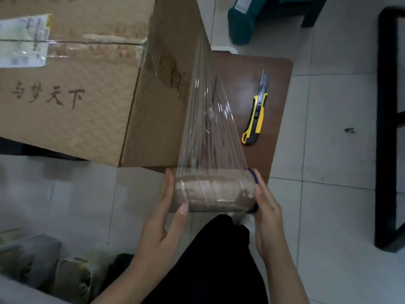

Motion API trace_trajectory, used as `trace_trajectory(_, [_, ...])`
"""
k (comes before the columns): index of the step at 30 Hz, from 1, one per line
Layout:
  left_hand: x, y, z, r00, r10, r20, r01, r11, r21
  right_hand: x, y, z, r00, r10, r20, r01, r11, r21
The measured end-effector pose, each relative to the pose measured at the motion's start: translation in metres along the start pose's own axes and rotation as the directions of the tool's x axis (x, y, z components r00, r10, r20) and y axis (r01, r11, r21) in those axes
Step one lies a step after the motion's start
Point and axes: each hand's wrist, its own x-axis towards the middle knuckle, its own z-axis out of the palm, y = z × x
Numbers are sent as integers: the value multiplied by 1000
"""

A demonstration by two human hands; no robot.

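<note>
A roll of clear stretch film (213, 190) on a brown cardboard core lies level between my hands. My left hand (163, 218) presses flat against its left end, thumb under the roll. My right hand (266, 213) presses its fingers against the right end, which has a blue rim. A sheet of film (208, 119) runs taut from the roll up to the side of a large cardboard box (92, 88) with printed characters and a white label. The box stands on a small brown table (278, 88).
A yellow and black utility knife (256, 115) lies on the table, blade out, right of the film. A black frame (388, 128) stands at the right on the tiled floor. Wrapped bundles (72, 275) lie at lower left. A teal object (241, 20) sits at the top.
</note>
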Motion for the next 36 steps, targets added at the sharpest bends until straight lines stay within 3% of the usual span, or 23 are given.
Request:
trace_trajectory(10, [-5,-30,-59,997,70,29,-71,997,42,-31,54,51,1000,-2,9,2,1000,22])
trace_trajectory(17, [13,-47,-118,965,142,221,-175,974,141,-48,105,98,989,-105,-104,119,982,144])
trace_trajectory(25, [20,-62,-161,934,99,343,-176,964,200,-68,164,142,958,-58,-281,151,935,321])
trace_trajectory(31, [15,-75,-175,916,83,393,-169,967,190,-82,192,161,936,-152,-317,266,897,353])
trace_trajectory(36, [25,-86,-197,881,157,446,-267,944,196,-85,208,189,866,-239,-439,390,873,294])
